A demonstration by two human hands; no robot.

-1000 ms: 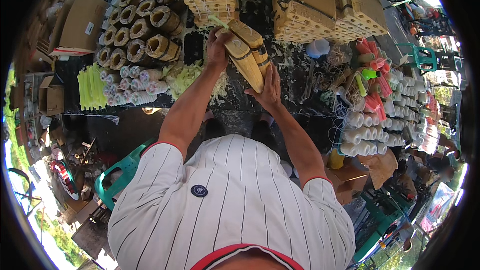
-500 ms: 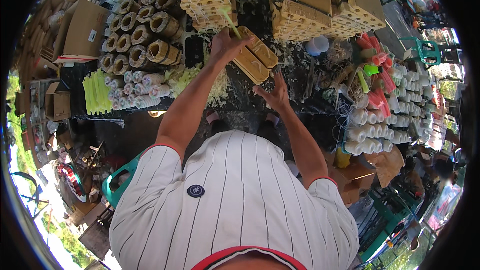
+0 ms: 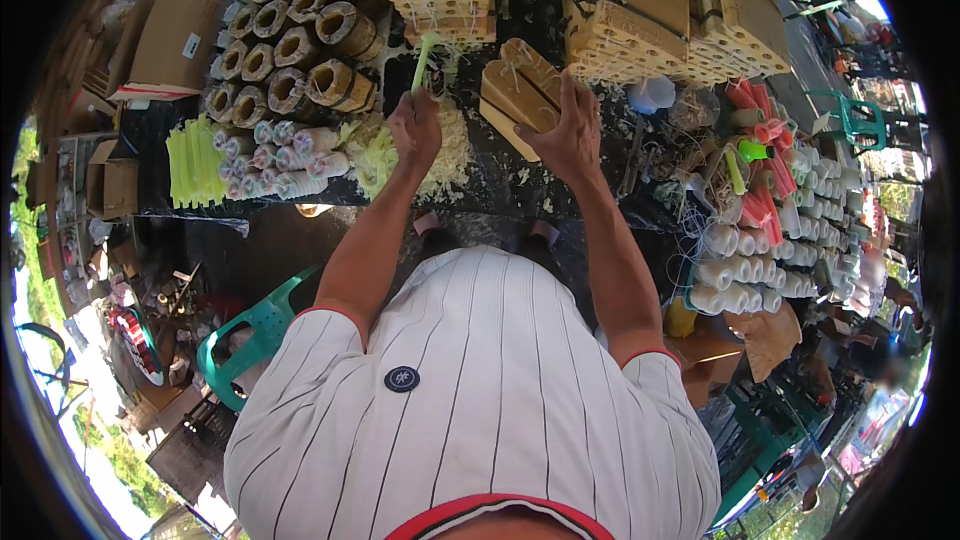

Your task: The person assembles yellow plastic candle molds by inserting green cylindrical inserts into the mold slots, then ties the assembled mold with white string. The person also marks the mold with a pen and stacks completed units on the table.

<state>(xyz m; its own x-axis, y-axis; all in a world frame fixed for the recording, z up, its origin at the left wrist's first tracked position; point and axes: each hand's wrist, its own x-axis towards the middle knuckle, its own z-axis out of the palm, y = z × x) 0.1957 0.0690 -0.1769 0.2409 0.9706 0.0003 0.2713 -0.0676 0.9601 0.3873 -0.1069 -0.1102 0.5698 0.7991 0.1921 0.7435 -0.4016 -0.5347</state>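
Observation:
My left hand (image 3: 415,127) is closed around a slim pale green candle (image 3: 424,62), which stands up out of the fist with a wider top end. A wooden mould (image 3: 512,100) in two long rounded halves lies to its right on the dark table. My right hand (image 3: 568,135) grips the right side of this mould, fingers along its far edge and thumb on the near side. Under and beside my left hand spreads a heap of pale wax shavings (image 3: 445,155).
Hollow tan blocks (image 3: 294,45), yellow-green sticks (image 3: 193,162) and wrapped white rolls (image 3: 285,160) crowd the left. Stacked wooden moulds (image 3: 625,15) stand at the back. Pink sticks (image 3: 762,205) and white spools (image 3: 720,270) lie at the right.
My left hand has come off the mould and moved left and nearer with the candle upright in it. My right hand has risen from below the mould and taken hold of it.

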